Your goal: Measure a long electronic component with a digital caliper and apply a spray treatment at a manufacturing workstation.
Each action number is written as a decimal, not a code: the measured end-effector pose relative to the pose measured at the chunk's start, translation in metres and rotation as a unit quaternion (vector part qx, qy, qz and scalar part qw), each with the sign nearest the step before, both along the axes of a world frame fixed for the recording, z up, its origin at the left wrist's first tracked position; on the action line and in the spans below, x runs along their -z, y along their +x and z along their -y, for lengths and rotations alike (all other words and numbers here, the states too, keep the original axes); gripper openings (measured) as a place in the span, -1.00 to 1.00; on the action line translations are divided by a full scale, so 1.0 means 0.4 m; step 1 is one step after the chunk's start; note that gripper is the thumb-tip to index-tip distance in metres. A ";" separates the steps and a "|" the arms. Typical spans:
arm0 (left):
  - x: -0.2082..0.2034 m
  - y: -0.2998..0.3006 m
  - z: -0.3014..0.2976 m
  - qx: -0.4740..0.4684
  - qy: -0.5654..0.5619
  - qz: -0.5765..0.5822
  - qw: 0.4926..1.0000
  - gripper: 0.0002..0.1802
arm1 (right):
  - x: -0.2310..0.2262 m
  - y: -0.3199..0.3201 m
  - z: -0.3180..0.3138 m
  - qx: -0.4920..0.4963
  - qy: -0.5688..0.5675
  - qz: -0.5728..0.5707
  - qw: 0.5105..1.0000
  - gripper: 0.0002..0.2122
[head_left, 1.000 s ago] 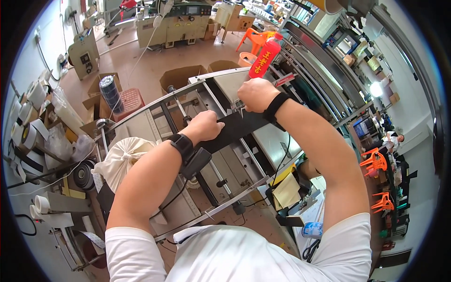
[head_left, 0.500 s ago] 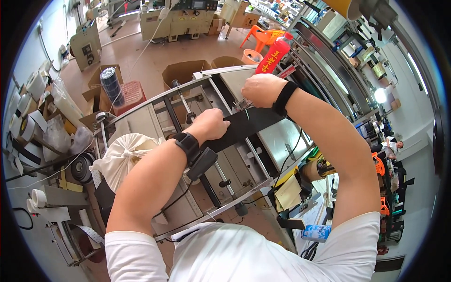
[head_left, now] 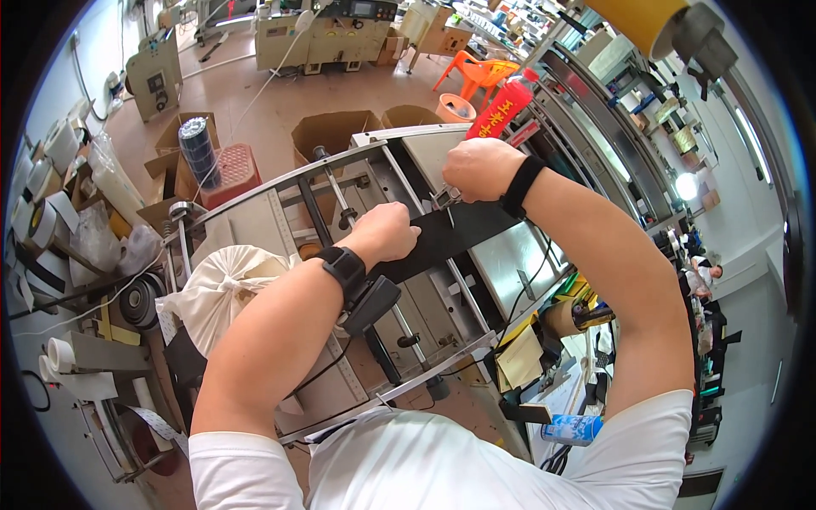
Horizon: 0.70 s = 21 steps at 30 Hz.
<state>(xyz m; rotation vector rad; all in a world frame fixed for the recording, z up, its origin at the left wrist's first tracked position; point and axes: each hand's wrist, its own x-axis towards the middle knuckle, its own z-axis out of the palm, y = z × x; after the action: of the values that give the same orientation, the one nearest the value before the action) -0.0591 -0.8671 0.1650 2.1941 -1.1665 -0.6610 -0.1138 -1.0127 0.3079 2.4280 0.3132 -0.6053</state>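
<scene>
A wide black strip (head_left: pixel 450 234) runs across the frame of a machine bench (head_left: pixel 281 223), beneath both my hands. My left hand (head_left: pixel 387 232) is closed over the strip's left part, thumb out to the right; the curled fingers hide anything inside. My right hand (head_left: pixel 483 170) is closed on a small silver metal tool (head_left: pixel 444 197), whose end shows below the fingers at the strip's upper edge. What kind of tool it is I cannot make out. Just beyond that hand stands a red bottle (head_left: pixel 503 104). A tied cream cloth bag (head_left: pixel 228 285) lies beside my left forearm.
Metal rods (head_left: pixel 338 197) cross the bench frame. Open cardboard boxes (head_left: pixel 330 132) and a red stool (head_left: pixel 234 172) stand beyond it. Rolls and a reel machine (head_left: pixel 106 357) are at the left. A blue can (head_left: pixel 571 429) and papers (head_left: pixel 520 353) lie near my right elbow.
The silver tool shows more clearly below my right hand. Both hands sit slightly lower in the picture, and the surroundings have shifted a little with the view. The strip remains under my hands.
</scene>
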 end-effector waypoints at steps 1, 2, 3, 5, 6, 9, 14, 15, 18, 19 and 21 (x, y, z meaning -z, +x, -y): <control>-0.002 -0.001 0.002 0.001 0.007 0.001 1.000 -0.55 | -0.001 -0.002 0.002 0.002 -0.004 0.001 1.000 -0.84; -0.005 -0.002 0.001 0.002 0.013 0.001 1.000 -0.55 | -0.003 -0.004 0.005 0.004 -0.009 0.002 1.000 -0.83; -0.010 -0.006 -0.003 -0.004 0.013 -0.002 1.000 -0.55 | -0.003 -0.004 0.006 0.004 -0.013 0.003 1.000 -0.83; -0.026 -0.015 -0.009 0.006 0.010 0.016 1.000 -0.54 | 0.001 -0.004 0.010 0.004 -0.013 0.004 1.000 -0.82; -0.032 -0.018 -0.010 0.012 0.007 0.025 1.000 -0.54 | 0.002 -0.004 0.013 0.009 -0.013 0.008 1.000 -0.81; -0.035 -0.022 -0.015 0.012 0.014 0.029 0.999 -0.55 | 0.002 0.006 0.007 0.013 -0.015 0.007 1.000 -0.79; -0.021 -0.025 -0.015 0.007 0.000 0.041 0.999 -0.56 | 0.005 0.010 0.003 0.026 -0.020 -0.001 0.999 -0.78; -0.020 -0.026 -0.015 0.005 -0.001 0.039 0.999 -0.56 | 0.005 0.011 0.003 0.032 -0.020 -0.001 0.999 -0.78; -0.020 -0.030 -0.012 0.023 0.002 0.046 0.999 -0.56 | 0.002 0.013 -0.005 0.038 -0.029 -0.005 0.999 -0.77; -0.019 -0.029 -0.011 0.024 0.000 0.045 0.999 -0.56 | 0.001 0.013 -0.008 0.043 -0.032 -0.005 0.999 -0.76; -0.015 -0.027 -0.013 0.028 0.004 0.050 0.998 -0.55 | 0.006 0.015 -0.012 0.045 -0.033 -0.005 0.998 -0.75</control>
<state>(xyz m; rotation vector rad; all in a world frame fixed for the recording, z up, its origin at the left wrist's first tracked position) -0.0698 -0.8618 0.1708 2.2303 -1.2825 -0.5849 -0.1078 -1.0079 0.3053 2.3867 0.1849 -0.6568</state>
